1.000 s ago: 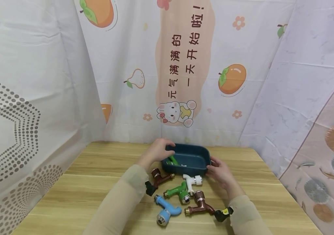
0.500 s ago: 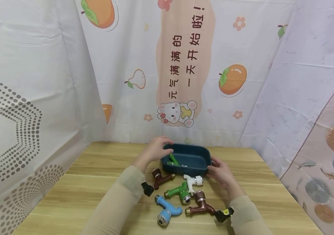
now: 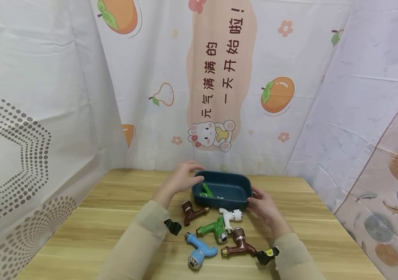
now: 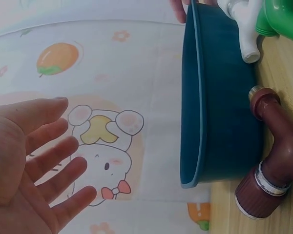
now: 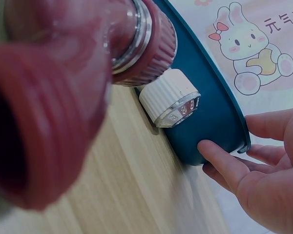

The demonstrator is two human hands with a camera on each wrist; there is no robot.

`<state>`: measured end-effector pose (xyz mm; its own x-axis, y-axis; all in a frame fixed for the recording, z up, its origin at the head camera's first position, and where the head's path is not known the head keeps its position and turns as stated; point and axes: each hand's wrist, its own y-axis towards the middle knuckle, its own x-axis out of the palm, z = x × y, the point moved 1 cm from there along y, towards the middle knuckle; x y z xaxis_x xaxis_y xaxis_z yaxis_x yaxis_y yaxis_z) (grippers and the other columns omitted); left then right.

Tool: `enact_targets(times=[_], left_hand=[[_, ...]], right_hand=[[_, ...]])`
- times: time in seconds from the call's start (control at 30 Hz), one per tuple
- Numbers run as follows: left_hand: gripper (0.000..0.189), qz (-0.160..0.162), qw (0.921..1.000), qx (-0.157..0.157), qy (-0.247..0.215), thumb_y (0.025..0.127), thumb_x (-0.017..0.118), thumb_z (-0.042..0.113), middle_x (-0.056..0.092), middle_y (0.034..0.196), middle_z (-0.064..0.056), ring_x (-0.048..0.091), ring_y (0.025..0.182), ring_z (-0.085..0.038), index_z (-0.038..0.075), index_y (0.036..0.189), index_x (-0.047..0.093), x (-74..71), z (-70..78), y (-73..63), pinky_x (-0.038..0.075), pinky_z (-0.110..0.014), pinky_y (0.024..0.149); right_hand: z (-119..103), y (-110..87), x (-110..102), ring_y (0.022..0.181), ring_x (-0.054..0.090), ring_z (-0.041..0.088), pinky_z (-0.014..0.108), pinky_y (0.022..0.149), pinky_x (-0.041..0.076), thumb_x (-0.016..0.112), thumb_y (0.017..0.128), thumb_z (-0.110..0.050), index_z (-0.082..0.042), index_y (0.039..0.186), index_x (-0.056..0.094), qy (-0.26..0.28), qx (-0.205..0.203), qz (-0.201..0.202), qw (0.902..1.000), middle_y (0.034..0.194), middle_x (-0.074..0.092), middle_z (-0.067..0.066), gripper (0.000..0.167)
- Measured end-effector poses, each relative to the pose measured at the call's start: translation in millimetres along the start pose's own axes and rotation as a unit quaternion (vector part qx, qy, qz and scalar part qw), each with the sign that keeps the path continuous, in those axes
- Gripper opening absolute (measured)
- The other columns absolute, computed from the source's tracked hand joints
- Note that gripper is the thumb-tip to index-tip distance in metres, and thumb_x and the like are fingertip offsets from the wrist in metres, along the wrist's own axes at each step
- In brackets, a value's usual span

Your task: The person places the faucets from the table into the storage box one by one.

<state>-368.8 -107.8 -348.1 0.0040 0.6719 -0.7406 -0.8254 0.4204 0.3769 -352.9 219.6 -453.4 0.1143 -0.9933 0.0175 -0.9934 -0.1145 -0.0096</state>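
A dark blue plastic tub (image 3: 220, 203) stands at the table's back and holds a green faucet (image 3: 207, 190) at its left end; something white beside it is mostly hidden. My left hand (image 3: 180, 179) hovers by the tub's left rim, fingers spread and holding nothing; the left wrist view shows a gap between this hand (image 4: 36, 156) and the tub (image 4: 229, 97). At the tub's right end my right hand (image 3: 263, 204) grips the corner. In the right wrist view, the thumb of that hand (image 5: 268, 183) lies on the tub's wall (image 5: 200, 122) and its fingers reach around the end.
Before the tub lie a brown faucet (image 3: 192, 214), a white faucet (image 3: 227, 218), a green faucet (image 3: 216, 228), a blue faucet (image 3: 200, 251) and another brown faucet (image 3: 239, 245). A printed curtain (image 3: 157, 128) hangs behind the wooden table (image 3: 115, 210).
My left hand has drawn slightly left, away from the tub's left end. The right hand, the tub and the faucets stay where they were.
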Motion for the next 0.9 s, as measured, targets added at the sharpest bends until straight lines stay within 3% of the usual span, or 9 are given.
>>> enact_targets(times=[0.17, 0.37, 0.9], left_hand=[[0.03, 0.005, 0.9998, 0.004, -0.017, 0.095, 0.074, 0.022, 0.064, 0.129, -0.003, 0.058, 0.123, -0.029, 0.014, 0.124, 0.072, -2.3, -2.8, -4.7, 0.047, -0.045, 0.103], [0.031, 0.018, 0.9997, -0.003, -0.014, 0.094, 0.075, 0.023, 0.064, 0.13, -0.002, 0.058, 0.123, -0.023, 0.014, 0.124, 0.072, -4.9, -3.5, -11.7, 0.045, -0.045, 0.105], [0.034, 0.028, 0.9995, -0.007, -0.012, 0.093, 0.076, 0.024, 0.059, 0.141, -0.006, 0.051, 0.134, -0.029, 0.014, 0.125, 0.072, -12.7, -10.0, -29.9, 0.04, -0.051, 0.11]], right_hand=[[0.9, 0.4, -0.5, 0.135, 0.04, 0.055, 0.058, 0.102, 0.043, 0.045, 0.102, 0.008, 0.008, 0.157, 0.02, 0.0, -0.001, -0.002, 1.0, 0.157, 0.021, 0.039, 0.061], [0.8, 0.6, -0.1, 0.134, 0.041, 0.054, 0.058, 0.102, 0.042, 0.045, 0.102, 0.007, 0.008, 0.157, 0.022, -0.005, -0.003, 0.001, 1.0, 0.156, 0.023, 0.039, 0.059], [-0.1, -0.2, 0.7, 0.134, 0.042, 0.054, 0.058, 0.102, 0.043, 0.046, 0.103, 0.006, 0.007, 0.158, 0.022, -0.01, -0.001, 0.002, 0.9999, 0.156, 0.023, 0.039, 0.06]])
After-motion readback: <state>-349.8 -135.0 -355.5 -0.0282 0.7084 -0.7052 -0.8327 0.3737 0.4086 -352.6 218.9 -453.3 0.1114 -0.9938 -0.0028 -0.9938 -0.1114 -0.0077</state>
